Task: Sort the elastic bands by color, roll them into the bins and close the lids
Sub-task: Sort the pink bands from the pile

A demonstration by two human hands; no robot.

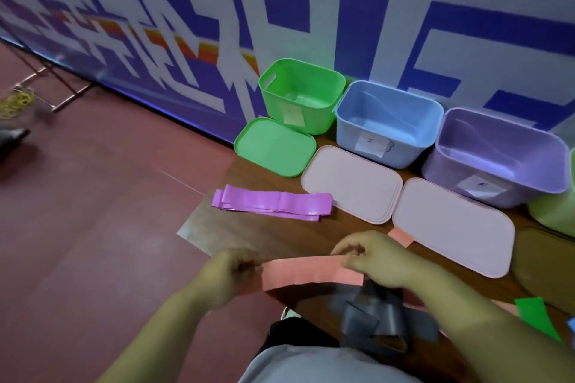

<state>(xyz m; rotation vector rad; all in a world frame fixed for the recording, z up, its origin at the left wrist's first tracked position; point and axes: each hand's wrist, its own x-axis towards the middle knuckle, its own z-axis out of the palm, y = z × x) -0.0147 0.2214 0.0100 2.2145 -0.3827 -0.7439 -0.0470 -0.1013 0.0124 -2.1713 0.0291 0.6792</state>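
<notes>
Grey shirt (pixel 311 364) lowest in view. Just past it, at the near edge of the wooden table (pixel 249 233), a loose tangle of grey elastic bands (pixel 373 320), number impossible to tell. Right of the tangle, one green elastic band (pixel 535 317) lying flat.

Above the tangle, both hands on one pink elastic band (pixel 311 272). Left hand (pixel 230 270) pinching its left end with curled fingers. Right hand (pixel 373 258) pinching it further along, thumb against curled fingers. Hands apart, band held flat between them.

Further out, a flat stack of purple elastic bands (pixel 270 204), several, not countable.

Then three lids lying on the table: one green lid (pixel 273 146), plus two pale ones side by side, left pink lid (pixel 351 186) and right pink lid (pixel 454 227).

Farthest, against the blue-and-white wall (pixel 357 9), three open bins in a row, each with a white label: green bin (pixel 301 93), blue bin (pixel 389 121), purple bin (pixel 497 155).
</notes>
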